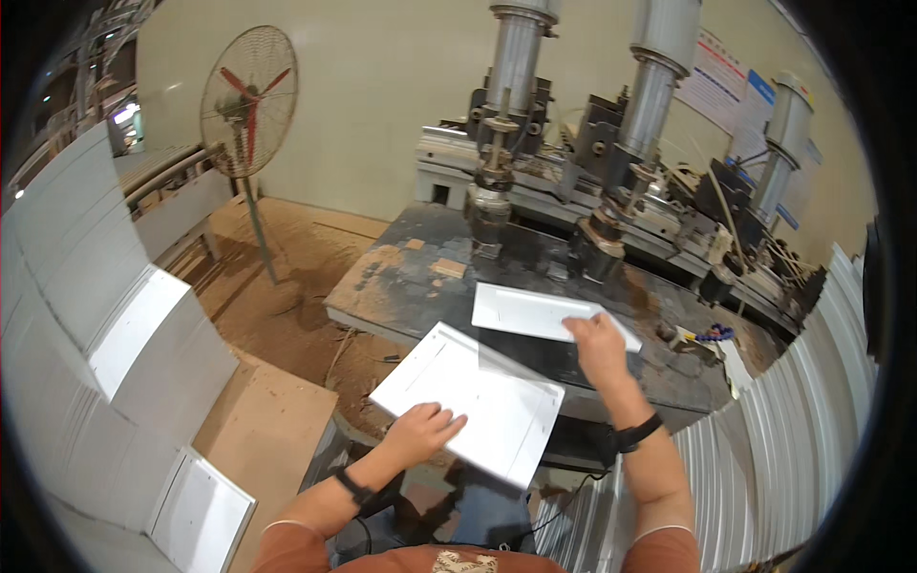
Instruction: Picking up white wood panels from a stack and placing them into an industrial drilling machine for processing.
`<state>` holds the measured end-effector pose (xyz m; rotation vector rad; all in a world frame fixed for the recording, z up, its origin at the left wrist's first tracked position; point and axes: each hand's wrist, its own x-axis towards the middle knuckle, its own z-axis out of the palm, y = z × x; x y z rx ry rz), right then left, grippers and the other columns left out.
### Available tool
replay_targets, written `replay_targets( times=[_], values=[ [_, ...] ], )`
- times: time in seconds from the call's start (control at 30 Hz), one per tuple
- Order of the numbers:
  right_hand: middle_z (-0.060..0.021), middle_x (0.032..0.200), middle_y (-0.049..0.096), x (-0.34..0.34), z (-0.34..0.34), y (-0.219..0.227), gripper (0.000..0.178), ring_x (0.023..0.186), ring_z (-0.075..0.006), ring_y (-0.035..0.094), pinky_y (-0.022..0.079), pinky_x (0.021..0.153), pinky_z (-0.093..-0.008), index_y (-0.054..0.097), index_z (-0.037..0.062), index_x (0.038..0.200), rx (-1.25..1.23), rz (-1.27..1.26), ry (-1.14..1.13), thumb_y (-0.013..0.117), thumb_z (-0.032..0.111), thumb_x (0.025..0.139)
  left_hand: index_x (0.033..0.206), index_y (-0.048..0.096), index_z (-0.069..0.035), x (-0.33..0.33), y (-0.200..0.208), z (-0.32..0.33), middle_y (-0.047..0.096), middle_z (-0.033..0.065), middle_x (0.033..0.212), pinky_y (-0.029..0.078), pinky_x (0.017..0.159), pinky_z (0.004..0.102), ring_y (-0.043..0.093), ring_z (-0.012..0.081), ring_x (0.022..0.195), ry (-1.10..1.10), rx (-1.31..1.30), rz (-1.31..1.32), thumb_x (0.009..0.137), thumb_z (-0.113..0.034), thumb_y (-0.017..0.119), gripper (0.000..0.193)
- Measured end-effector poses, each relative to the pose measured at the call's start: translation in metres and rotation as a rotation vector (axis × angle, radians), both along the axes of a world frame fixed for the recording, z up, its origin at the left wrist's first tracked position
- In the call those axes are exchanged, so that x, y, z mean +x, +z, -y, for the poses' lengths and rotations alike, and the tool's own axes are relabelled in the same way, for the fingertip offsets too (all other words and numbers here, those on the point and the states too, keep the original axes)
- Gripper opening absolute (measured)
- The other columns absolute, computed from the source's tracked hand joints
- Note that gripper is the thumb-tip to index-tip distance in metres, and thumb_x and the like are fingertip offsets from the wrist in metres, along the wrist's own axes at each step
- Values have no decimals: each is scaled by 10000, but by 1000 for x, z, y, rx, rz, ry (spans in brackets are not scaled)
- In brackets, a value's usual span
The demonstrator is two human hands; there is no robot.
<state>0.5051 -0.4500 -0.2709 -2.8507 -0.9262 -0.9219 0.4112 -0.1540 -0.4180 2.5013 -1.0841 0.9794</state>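
Observation:
My left hand [418,435] grips the near left edge of a wide white cabinet-door panel [482,396] with a recessed middle. The panel is tilted, in front of the dark machine table. My right hand [602,351] is closed on the right part of a narrower white panel [525,313], which lies over the table top beyond the first one. Its fingers bend over the panel's face, and the underside is hidden. The two panels come close together near the table's front edge; whether they touch I cannot tell.
Drill-like machine heads [490,191] stand along the back of the dusty table [420,248]. White panels are stacked at left [143,325] beside a brown board [272,420]; upright white panels fill the right [774,449]. A caged fan [250,100] stands far left.

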Motion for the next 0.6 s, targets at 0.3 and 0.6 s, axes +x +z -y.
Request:
replay_targets(
  times=[0.3,0.6],
  values=[
    [-216,1162,575,146,19,-187,409,1098,-386,511,384,969,-452,567,-26,1135,278,-159,49,653,183,794,1041,659,-92,-236,50,-121,629,4,984,469,669,293,559,176,799,708,96,-110,702,-71,582,348],
    [-230,1176,564,171,-14,-139,456,1112,-387,507,399,956,-425,531,-7,1215,63,-282,-87,666,130,801,1232,551,-110,-340,-23,-175,586,57,1108,428,769,352,527,247,950,1559,30,-300,685,-89,624,552]
  ],
)
